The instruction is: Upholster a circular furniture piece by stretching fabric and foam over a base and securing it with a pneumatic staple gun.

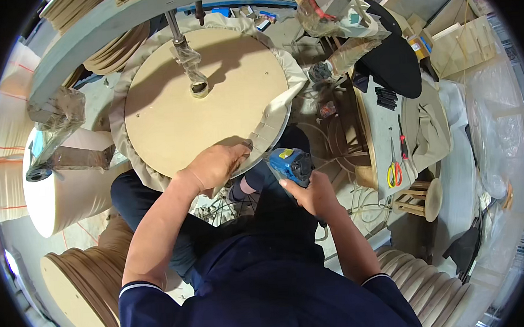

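Note:
A large round wooden board [171,121] lies in front of me, with cream fabric [293,82] folded in over its rim all round. At the board's near right edge, my left hand [217,166] is closed on the fabric, its fingertips pressing the fold. My right hand [318,195] grips a blue staple gun [291,164], whose nose points toward the board's edge just right of my left hand. A metal rod [175,29] with a plastic-wrapped end comes down onto the middle of the board.
A grey curved frame arm [90,48] arches over the far left. Stacked wooden discs [85,291] lie at the lower left, near a big cream roll [74,191]. On the right, scissors [394,171] and a red-handled screwdriver [403,147] lie on a bench beside black staple strips [386,98] and a small wooden stool [421,199].

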Available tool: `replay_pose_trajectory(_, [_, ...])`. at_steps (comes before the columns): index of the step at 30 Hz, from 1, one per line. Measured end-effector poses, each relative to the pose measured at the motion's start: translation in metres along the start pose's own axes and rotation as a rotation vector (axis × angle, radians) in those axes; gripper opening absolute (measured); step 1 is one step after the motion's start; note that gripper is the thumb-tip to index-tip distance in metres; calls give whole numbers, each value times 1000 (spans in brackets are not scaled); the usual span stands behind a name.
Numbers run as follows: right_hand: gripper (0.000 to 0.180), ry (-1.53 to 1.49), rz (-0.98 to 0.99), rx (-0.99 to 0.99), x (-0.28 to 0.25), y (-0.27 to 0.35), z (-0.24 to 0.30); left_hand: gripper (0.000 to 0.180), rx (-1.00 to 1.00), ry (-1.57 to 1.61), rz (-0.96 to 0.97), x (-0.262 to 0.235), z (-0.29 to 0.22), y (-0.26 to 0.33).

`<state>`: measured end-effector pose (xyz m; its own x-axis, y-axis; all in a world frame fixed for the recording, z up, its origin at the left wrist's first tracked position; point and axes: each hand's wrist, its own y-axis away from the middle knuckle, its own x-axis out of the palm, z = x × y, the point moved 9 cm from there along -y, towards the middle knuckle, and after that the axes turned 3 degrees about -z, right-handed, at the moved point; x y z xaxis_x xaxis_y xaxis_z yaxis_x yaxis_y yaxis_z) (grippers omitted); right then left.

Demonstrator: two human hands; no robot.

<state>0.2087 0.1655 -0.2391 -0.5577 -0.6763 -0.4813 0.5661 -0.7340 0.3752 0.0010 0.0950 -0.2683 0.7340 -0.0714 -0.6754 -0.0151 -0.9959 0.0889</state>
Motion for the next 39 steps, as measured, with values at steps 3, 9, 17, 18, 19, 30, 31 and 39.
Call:
replay_pose_trajectory(3, [35,119,15,-64,4,-1,10,25,-49,-39,-28,0,7,-4])
replay_pose_trajectory(9, [43,126,150,-33,22,-7,15,25,-206,42,-197,-11,15,-9])
replay_pose_trajectory(17, [43,135,72,-99,34,-26,17,27,-324,109,-263,-9,22,-16])
replay_pose_trajectory(18, [43,139,53,-77,33,-29,21,26,-310,104,-289,-8,22,-17])
replay_pose_trajectory(19, [44,142,33,-56,31,-30,23,26,-296,98,-315,-8,22,-18])
replay_pose_trajectory(30, [31,-125,-34,157,-5,-4,-21,36,44,-35,-90,0,-25,-4])
replay_pose_trajectory(31, [32,-84,-42,124,-6,-4,-20,36,47,-34,-87,-1,-20,-4])
replay_pose_trajectory(39, [42,181,114,12,12,0,11,23,-92,-72,-226,-6,9,-10])
